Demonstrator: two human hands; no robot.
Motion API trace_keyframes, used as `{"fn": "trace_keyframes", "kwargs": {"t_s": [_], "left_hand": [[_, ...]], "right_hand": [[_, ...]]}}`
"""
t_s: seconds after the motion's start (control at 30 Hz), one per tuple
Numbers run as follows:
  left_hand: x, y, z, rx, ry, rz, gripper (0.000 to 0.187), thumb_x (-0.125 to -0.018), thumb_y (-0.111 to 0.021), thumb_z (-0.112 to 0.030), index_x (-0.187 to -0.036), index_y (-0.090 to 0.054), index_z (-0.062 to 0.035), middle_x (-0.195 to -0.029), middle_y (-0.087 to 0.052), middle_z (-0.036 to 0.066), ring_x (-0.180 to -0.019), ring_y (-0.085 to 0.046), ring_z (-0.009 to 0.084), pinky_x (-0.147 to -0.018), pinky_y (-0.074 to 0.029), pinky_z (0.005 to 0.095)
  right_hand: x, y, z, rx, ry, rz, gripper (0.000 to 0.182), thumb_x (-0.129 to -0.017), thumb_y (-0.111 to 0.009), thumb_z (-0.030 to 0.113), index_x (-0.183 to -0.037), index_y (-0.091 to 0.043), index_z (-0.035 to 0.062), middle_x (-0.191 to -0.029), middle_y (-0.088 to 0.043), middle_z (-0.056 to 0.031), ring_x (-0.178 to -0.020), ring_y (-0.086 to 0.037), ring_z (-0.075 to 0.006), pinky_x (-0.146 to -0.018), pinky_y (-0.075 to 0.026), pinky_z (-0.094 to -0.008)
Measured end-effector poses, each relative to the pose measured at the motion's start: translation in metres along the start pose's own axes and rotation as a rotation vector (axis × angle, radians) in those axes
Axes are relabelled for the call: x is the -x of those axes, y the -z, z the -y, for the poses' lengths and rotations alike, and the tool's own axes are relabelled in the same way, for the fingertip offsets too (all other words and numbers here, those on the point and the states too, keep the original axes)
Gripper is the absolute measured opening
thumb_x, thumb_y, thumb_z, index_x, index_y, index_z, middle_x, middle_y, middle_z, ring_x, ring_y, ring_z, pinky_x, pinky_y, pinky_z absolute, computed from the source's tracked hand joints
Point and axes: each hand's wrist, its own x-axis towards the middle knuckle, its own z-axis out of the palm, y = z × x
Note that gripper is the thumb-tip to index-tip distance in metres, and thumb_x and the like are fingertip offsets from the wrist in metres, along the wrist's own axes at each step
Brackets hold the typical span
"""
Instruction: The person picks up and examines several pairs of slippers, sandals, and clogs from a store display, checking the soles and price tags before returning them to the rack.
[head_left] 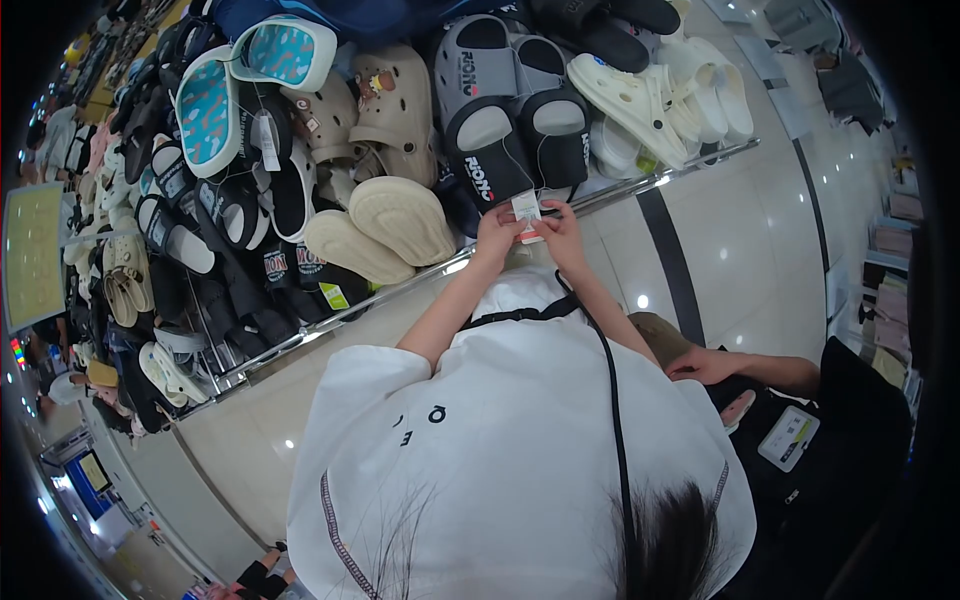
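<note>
A white paper price tag (526,208) with a red strip at its lower end is pinched between my two hands. My left hand (498,237) grips its left edge with closed fingers, while my right hand (561,238) holds the right side. Thin string runs up from the tag to a pair of black slide sandals (488,165) with white lettering on the straps. Just behind them lie grey slides (477,65) of a similar make. Brown clogs (397,100) with small charms and beige slippers (400,230) are to the left of my hands.
A metal rail (640,188) edges the display of piled footwear. White clogs (640,95) lie to the right, turquoise-patterned slippers (207,115) to the left. Close on my right stands a person in black with a badge (789,438); that person's hand (705,366) is near my side.
</note>
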Motion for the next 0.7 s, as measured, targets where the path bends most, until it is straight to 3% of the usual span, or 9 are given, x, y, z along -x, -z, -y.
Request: {"fn": "trace_keyframes", "kwargs": {"t_s": [0.07,0.4,0.47,0.7], "left_hand": [[-0.005,0.003,0.006,-0.071,-0.052,-0.058,0.029,-0.075,-0.057,0.002,-0.103,-0.050,0.0066,-0.085,-0.058,0.009,-0.076,-0.057,0.0136,-0.061,-0.048,0.0237],[-0.005,0.007,0.019,-0.226,-0.152,-0.122,0.026,-0.076,-0.059,-0.001,-0.100,-0.051,0.0024,-0.084,-0.056,0.005,-0.071,-0.055,0.0108,-0.061,-0.047,0.0212],[0.000,0.005,0.017,-0.212,-0.163,-0.154,0.023,-0.077,-0.058,-0.001,-0.099,-0.051,0.0021,-0.081,-0.055,0.004,-0.070,-0.054,0.0095,-0.059,-0.046,0.0205],[0.000,0.004,0.032,-0.360,-0.265,-0.250,0.021,-0.078,-0.057,-0.002,-0.097,-0.051,0.0027,-0.080,-0.056,0.004,-0.068,-0.052,0.0083,-0.057,-0.043,0.0204]], "right_hand": [[0.002,-0.001,0.003,-0.062,-0.071,0.025,0.032,-0.079,-0.056,0.001,-0.108,-0.043,0.0000,-0.085,-0.062,-0.0121,-0.076,-0.058,-0.0124,-0.068,-0.045,-0.0213],[0.007,-0.009,0.004,0.014,-0.064,-0.055,0.024,-0.077,-0.059,0.002,-0.098,-0.050,-0.0031,-0.086,-0.060,-0.0096,-0.076,-0.058,-0.0124,-0.066,-0.046,-0.0221],[0.008,-0.008,0.008,0.193,-0.001,-0.102,0.023,-0.075,-0.062,0.003,-0.095,-0.052,-0.0026,-0.086,-0.058,-0.0083,-0.075,-0.058,-0.0125,-0.066,-0.046,-0.0219],[0.011,-0.006,0.009,0.089,0.042,-0.044,0.026,-0.072,-0.065,0.005,-0.093,-0.053,-0.0026,-0.079,-0.059,-0.0072,-0.068,-0.056,-0.0118,-0.062,-0.045,-0.0228]]}}
